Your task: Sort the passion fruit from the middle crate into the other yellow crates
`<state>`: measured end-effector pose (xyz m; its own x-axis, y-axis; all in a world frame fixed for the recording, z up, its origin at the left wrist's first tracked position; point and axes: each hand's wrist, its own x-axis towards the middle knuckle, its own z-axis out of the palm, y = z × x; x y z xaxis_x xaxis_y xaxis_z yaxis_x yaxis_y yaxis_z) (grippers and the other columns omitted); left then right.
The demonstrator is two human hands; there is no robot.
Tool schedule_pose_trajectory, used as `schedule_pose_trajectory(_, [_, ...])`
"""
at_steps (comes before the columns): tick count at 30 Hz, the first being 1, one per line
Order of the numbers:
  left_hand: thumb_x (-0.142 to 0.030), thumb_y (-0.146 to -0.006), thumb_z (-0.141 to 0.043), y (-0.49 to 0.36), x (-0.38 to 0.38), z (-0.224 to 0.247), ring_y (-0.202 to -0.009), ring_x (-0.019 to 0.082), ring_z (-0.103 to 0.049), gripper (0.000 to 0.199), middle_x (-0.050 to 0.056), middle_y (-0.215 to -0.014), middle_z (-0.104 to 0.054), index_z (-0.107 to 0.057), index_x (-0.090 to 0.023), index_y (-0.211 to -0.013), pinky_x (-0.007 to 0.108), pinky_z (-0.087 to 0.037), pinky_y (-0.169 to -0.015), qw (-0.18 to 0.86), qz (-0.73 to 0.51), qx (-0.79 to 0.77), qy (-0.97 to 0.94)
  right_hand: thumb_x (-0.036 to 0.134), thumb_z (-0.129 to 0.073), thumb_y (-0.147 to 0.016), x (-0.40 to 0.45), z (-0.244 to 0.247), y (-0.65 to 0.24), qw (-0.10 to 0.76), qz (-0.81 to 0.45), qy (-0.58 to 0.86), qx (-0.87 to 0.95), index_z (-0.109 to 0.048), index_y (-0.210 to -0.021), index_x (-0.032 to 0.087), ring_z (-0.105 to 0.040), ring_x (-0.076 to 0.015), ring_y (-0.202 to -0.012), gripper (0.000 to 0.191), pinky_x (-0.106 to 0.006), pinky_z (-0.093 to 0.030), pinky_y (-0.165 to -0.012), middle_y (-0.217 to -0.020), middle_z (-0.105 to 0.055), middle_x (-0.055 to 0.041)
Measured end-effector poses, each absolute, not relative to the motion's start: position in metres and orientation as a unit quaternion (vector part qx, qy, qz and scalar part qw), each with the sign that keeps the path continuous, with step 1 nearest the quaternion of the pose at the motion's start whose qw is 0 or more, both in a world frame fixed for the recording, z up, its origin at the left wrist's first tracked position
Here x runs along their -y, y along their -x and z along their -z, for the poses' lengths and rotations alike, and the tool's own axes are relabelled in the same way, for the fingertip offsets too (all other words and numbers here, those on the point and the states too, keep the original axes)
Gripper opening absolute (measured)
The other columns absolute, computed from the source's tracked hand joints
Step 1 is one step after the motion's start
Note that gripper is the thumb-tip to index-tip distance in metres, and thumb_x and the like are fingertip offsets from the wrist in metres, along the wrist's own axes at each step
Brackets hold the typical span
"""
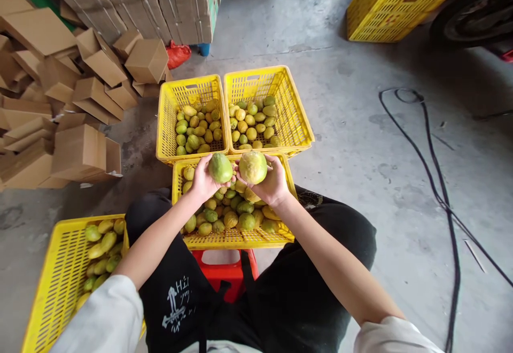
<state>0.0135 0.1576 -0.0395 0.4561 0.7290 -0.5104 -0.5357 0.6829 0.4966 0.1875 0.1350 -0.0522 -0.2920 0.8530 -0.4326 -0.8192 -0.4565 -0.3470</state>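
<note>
My left hand (205, 178) is closed around a round green fruit (220, 168). Beside it, my right hand (274, 182) grips a larger yellow-green fruit (253, 167) with pale, blotchy skin. Both fruits are held up close together, over the near yellow crate (236, 242) between my knees. Many green and yellow fruits (230, 219) lie in that crate, partly hidden by my hands. I cannot tell the exact kind of fruit.
Two more yellow crates, a left one (161, 123) and a right one (298, 115), stand just beyond with fruit inside. Another fruit crate (52, 283) sits at my left. Cardboard boxes (80, 150) are heaped on the left; a black cable (436, 176) crosses the floor on the right.
</note>
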Motion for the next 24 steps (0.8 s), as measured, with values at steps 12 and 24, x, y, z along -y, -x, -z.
schedule_pose_trajectory(12, [-0.052, -0.093, -0.040, -0.0143, -0.1584, 0.0322, -0.057, 0.018, -0.066, 0.045, 0.011, -0.076, -0.067, -0.061, -0.012, -0.088, 0.019, -0.042, -0.035, 0.852, -0.386, -0.335, -0.116, 0.048, -0.063, -0.080, -0.1352, 0.0493, -0.1891, 0.547, -0.791, 0.274, 0.027, -0.062, -0.096, 0.020, -0.072, -0.0220, -0.078, 0.032, -0.038, -0.063, -0.073, -0.084, -0.075, -0.0057])
schedule_pose_trajectory(24, [-0.054, -0.091, -0.036, -0.0121, -0.1596, 0.0351, -0.057, 0.017, -0.062, 0.049, 0.010, -0.074, -0.064, -0.064, -0.014, -0.087, 0.022, -0.039, -0.038, 0.836, -0.402, -0.354, -0.118, 0.040, -0.056, -0.075, -0.1335, 0.0424, -0.1896, 0.520, -0.816, 0.242, 0.067, -0.064, -0.095, 0.021, -0.068, -0.0300, -0.102, 0.029, -0.049, -0.059, -0.085, -0.090, -0.074, -0.0079])
